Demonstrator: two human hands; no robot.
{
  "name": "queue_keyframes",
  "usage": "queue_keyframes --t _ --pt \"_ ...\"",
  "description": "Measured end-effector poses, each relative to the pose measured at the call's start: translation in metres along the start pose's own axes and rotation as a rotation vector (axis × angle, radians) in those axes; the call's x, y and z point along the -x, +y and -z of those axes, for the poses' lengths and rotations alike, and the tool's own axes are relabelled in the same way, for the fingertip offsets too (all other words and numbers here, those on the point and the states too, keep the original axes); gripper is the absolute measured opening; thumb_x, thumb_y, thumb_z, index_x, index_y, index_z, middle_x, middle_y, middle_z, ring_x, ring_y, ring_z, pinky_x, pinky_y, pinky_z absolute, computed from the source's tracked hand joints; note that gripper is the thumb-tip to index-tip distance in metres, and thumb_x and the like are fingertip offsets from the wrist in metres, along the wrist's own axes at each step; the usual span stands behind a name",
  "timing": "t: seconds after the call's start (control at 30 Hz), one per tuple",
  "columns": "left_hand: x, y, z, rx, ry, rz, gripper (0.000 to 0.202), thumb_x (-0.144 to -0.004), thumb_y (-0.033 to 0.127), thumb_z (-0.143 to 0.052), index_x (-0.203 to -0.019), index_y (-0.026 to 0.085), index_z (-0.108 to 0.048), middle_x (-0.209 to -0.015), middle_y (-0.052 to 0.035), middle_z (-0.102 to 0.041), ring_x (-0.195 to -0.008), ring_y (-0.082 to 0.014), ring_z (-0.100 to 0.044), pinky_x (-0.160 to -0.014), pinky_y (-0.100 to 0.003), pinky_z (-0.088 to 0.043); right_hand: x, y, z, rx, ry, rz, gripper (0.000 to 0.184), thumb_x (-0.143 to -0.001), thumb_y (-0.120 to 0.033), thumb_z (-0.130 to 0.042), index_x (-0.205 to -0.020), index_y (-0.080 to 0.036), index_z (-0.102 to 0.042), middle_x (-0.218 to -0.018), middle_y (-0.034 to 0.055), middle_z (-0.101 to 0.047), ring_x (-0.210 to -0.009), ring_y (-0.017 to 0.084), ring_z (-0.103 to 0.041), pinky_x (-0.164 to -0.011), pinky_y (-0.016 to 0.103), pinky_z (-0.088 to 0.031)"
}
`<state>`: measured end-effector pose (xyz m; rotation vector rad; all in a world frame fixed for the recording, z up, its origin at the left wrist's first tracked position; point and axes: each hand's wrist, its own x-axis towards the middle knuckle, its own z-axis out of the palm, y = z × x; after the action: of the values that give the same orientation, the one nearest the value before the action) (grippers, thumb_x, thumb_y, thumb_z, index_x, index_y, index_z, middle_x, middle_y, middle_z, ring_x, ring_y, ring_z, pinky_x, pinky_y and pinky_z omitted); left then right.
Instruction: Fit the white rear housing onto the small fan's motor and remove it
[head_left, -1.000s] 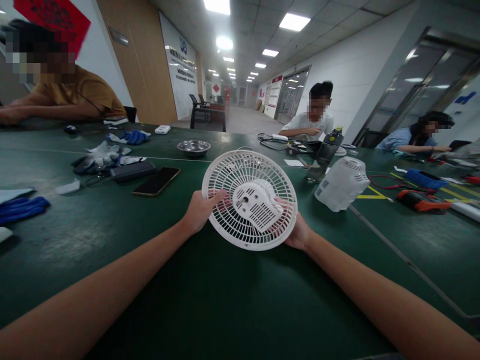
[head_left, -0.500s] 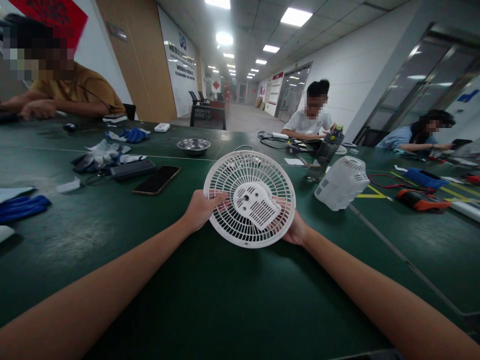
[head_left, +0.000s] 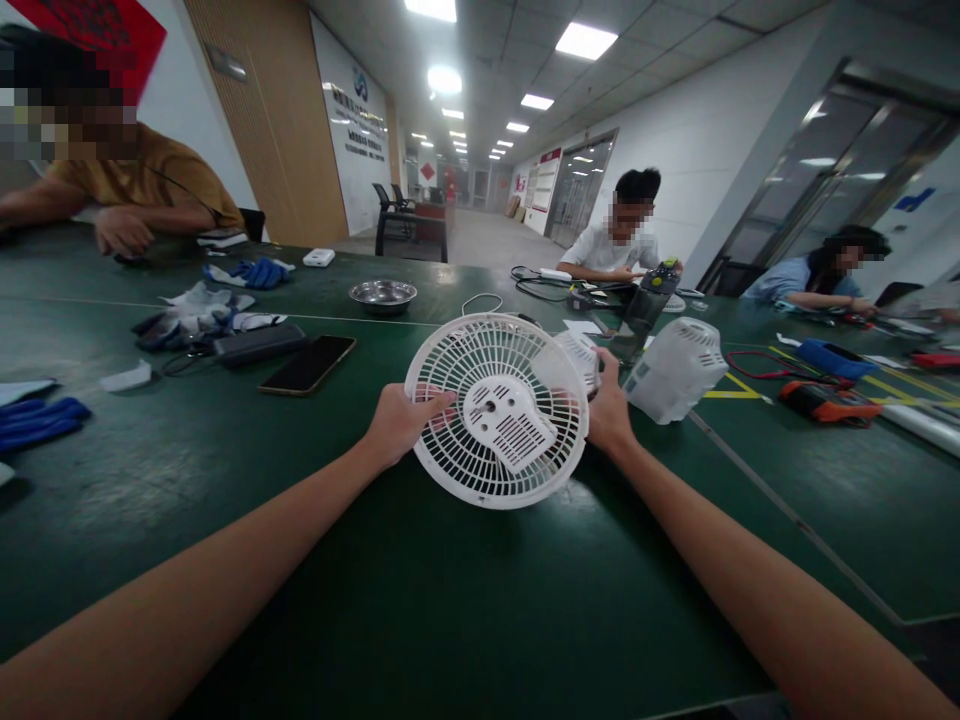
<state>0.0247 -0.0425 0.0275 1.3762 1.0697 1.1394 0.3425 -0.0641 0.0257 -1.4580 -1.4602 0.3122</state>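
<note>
A round white fan grille [head_left: 504, 475] with a slotted motor cover at its middle is held tilted above the green table. My left hand [head_left: 405, 415] is closed on its left rim, thumb on the near face and fingers behind the bars. Past the right rim, my right hand [head_left: 611, 405] is closed on a white slotted part [head_left: 580, 352], which the grille partly hides. Whether this part joins the grille I cannot tell. A thin pale cable [head_left: 482, 298] loops up behind the grille. To the right of my right hand stands a white vented housing [head_left: 679, 368].
A phone [head_left: 309, 364], a dark case [head_left: 259, 344] and gloves [head_left: 196, 312] lie left. Beyond are a metal bowl [head_left: 382, 294] and a bottle [head_left: 649, 300]. An orange multimeter [head_left: 829, 402] lies right. Several people sit around the table [head_left: 420, 610].
My right hand has left the grille's lower right rim and moved up, now holding the white slotted part behind it. The grille has dropped slightly; my left hand keeps its hold.
</note>
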Motion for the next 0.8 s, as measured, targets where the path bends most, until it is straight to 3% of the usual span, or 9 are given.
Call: queue_keyframes --t 0.07,0.13,0.23,0.37,0.43,0.57,0.67,0.8 --pt "0.001 0.002 -0.001 -0.006 0.011 0.042 0.016 -0.083 0.023 -0.079 -0.095 0.013 -0.074 -0.083 -0.0065 -0.079 -0.074 -0.0221 -0.077 -0.066 -0.036 -0.066 -0.015 0.02 0.019 0.32 0.126 0.021 0.084 -0.071 -0.048 -0.076 -0.144 -0.025 -0.04 -0.121 0.0131 -0.066 -0.103 0.035 -0.065 -0.096 0.056 -0.05" --pt "0.001 0.002 -0.002 0.014 0.038 0.077 0.016 -0.082 0.023 -0.08 -0.093 0.013 -0.074 -0.083 -0.0074 -0.079 -0.075 -0.0224 -0.077 -0.067 -0.036 -0.066 -0.023 0.038 0.032 0.475 0.127 0.017 0.087 -0.071 -0.048 -0.076 -0.146 -0.024 -0.039 -0.122 0.0153 -0.064 -0.104 0.036 -0.064 -0.095 0.055 -0.05" --pt "0.001 0.001 -0.002 0.041 0.051 0.082 0.015 -0.081 0.023 -0.08 -0.091 0.013 -0.075 -0.083 -0.0081 -0.079 -0.074 -0.0221 -0.077 -0.069 -0.036 -0.065 -0.024 0.053 0.035 0.575 0.065 -0.024 0.088 -0.071 -0.05 -0.075 -0.147 -0.024 -0.037 -0.119 0.0153 -0.061 -0.104 0.036 -0.063 -0.093 0.052 -0.05" --pt "-0.002 -0.004 0.0 0.037 0.033 0.077 0.014 -0.081 0.024 -0.08 -0.091 0.014 -0.076 -0.083 -0.0076 -0.079 -0.072 -0.0219 -0.077 -0.067 -0.036 -0.065 -0.024 0.053 0.029 0.647 0.037 -0.012 0.086 -0.072 -0.048 -0.075 -0.145 -0.021 -0.038 -0.119 0.0167 -0.057 -0.109 0.037 -0.059 -0.094 0.053 -0.048" --pt "-0.004 -0.007 0.001 0.037 0.021 0.061 0.013 -0.082 0.024 -0.08 -0.09 0.015 -0.076 -0.082 -0.0071 -0.079 -0.072 -0.0214 -0.076 -0.067 -0.036 -0.065 -0.026 0.047 0.034 0.701 0.129 0.062 0.081 -0.072 -0.045 -0.074 -0.143 -0.021 -0.042 -0.126 0.0183 -0.052 -0.119 0.039 -0.053 -0.1 0.056 -0.044" --pt "-0.008 -0.011 0.002 0.066 0.032 0.065 0.016 -0.08 0.026 -0.082 -0.089 0.014 -0.076 -0.081 -0.0069 -0.079 -0.073 -0.022 -0.077 -0.071 -0.037 -0.066 -0.032 0.033 0.067 0.758 0.482 0.205 0.072 -0.076 -0.041 -0.07 -0.142 -0.025 -0.045 -0.147 0.0181 -0.038 -0.141 0.042 -0.035 -0.112 0.063 -0.031" --pt "-0.008 -0.011 0.002 0.11 0.004 0.053 0.018 -0.079 0.026 -0.083 -0.09 0.014 -0.075 -0.084 -0.0065 -0.079 -0.075 -0.0219 -0.077 -0.074 -0.038 -0.066 -0.034 0.039 0.094 0.685 0.625 0.099 0.081 -0.07 -0.036 -0.071 -0.145 -0.026 -0.041 -0.148 0.0217 -0.037 -0.139 0.046 -0.035 -0.11 0.068 -0.029" --pt "-0.005 -0.007 0.002 0.097 0.006 0.048 0.017 -0.08 0.026 -0.082 -0.089 0.013 -0.075 -0.08 -0.0066 -0.079 -0.074 -0.022 -0.077 -0.073 -0.038 -0.066 -0.038 0.07 0.106 0.454 0.542 -0.133 0.099 -0.062 -0.04 -0.078 -0.149 -0.028 -0.031 -0.143 0.024 -0.047 -0.129 0.048 -0.047 -0.105 0.066 -0.039"
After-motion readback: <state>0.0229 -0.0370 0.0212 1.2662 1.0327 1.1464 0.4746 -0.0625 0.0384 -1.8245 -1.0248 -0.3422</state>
